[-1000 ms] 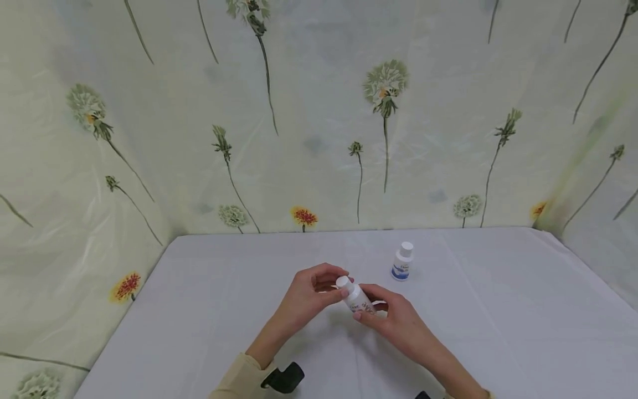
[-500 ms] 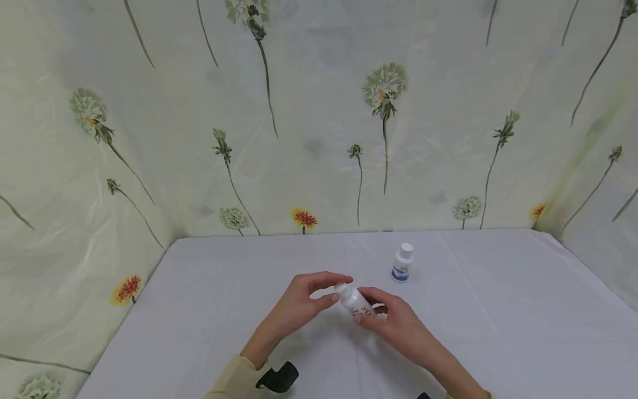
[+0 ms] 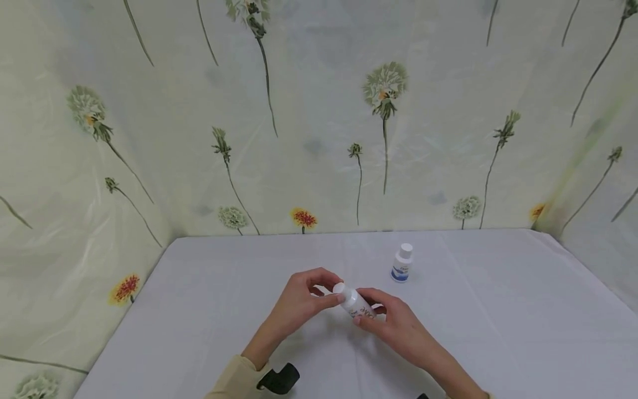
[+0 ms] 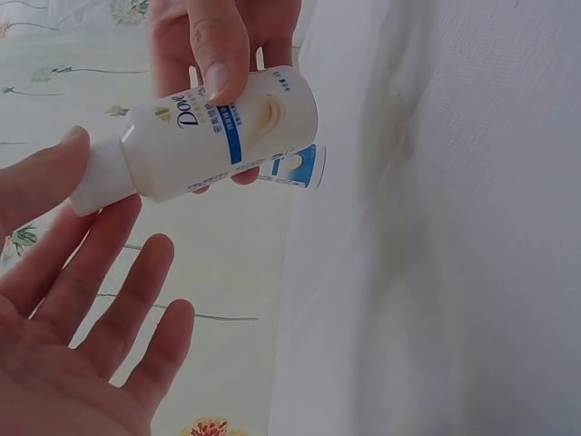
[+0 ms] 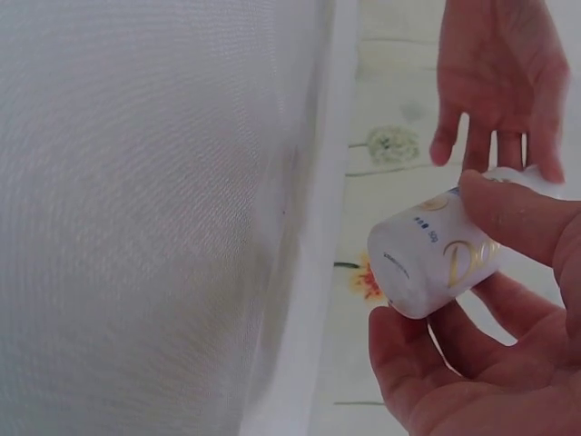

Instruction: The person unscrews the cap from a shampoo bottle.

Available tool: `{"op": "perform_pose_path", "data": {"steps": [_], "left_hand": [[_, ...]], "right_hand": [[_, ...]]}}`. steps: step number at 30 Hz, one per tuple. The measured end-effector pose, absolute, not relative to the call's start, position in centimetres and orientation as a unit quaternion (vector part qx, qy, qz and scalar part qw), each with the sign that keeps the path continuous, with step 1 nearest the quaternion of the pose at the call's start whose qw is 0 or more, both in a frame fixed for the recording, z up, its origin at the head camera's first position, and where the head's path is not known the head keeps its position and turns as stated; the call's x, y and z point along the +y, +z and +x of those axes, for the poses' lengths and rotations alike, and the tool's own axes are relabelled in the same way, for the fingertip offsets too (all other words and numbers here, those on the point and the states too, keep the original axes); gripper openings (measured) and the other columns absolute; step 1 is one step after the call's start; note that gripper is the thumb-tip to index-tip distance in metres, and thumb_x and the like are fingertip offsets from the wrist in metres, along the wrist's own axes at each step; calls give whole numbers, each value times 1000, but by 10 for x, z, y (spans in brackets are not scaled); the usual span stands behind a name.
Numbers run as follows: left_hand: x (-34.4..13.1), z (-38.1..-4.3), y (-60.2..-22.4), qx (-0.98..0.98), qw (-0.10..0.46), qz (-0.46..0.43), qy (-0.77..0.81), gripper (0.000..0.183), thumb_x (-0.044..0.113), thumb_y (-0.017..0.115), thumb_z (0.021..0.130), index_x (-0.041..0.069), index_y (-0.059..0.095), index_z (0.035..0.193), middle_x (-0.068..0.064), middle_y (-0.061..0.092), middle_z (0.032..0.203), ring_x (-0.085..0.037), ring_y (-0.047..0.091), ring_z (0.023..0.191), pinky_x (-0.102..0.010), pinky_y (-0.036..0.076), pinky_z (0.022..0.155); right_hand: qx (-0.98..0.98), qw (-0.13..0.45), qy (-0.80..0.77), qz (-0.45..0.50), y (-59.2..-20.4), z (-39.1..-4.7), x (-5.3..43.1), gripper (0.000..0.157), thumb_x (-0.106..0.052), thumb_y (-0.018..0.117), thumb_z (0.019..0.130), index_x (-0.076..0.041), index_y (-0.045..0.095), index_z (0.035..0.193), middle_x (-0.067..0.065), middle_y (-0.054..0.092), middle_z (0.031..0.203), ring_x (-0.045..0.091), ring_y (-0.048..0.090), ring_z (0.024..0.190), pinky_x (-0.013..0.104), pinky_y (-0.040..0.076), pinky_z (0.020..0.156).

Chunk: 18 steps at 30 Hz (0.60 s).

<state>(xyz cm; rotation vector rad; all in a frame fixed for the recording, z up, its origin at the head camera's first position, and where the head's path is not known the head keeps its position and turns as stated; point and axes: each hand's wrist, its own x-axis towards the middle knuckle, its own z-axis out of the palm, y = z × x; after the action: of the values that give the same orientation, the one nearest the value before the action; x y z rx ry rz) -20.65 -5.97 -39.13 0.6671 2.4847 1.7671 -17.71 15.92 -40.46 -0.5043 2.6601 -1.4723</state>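
A small white Dove bottle (image 3: 355, 304) is held tilted above the table, its cap toward the left hand. My right hand (image 3: 399, 321) grips the bottle's body, thumb on the near side. With thumb and fingers my left hand (image 3: 301, 302) pinches the white cap (image 4: 104, 177), which sits on the bottle's neck; the other fingers are spread in the left wrist view. In the right wrist view the bottle's base (image 5: 404, 277) faces the camera, and the cap is mostly hidden. Farther back stands a second white bottle (image 3: 401, 263) with a blue label, upright and apart from both hands.
A white cloth covers the table (image 3: 224, 293). Behind it and along the sides hangs a pale curtain (image 3: 319, 111) printed with dandelions. A black strap (image 3: 280, 379) is worn at the left wrist.
The left fingers were on the cap, opened off it half a second ago, and now pinch it again. The right hand keeps its grip on the bottle. The second bottle has not moved.
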Motion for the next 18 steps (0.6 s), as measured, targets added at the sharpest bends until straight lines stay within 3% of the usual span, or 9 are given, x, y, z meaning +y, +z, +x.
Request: {"op": "perform_pose_path", "data": {"steps": [9,15,18], "left_hand": [[-59,-206,-394,788,19,196,584,16,29,80,83,25,73,97,9,70,91,-16,61,92,-34,49,77],[-61,-207,-394,783,51,215,582,32,26,79,84,17,71,113,9,68,100,-25,60,101,-36,49,81],[-64,-208,-394,783,63,238,571,33,24,78,85,21,69,117,10,67,106,-22,59,103,-39,49,84]], "right_hand": [[870,40,-471,-141,-401,-175,158,41,-25,76,87,-18,63,125,-4,64,108,17,56,102,47,46,94],[874,46,-466,-131,-401,-177,158,40,-22,76,87,-17,64,125,-5,64,112,16,55,103,44,46,93],[874,45,-462,-143,-402,-177,160,41,-23,76,87,-17,63,125,-4,64,115,17,56,103,44,46,92]]}}
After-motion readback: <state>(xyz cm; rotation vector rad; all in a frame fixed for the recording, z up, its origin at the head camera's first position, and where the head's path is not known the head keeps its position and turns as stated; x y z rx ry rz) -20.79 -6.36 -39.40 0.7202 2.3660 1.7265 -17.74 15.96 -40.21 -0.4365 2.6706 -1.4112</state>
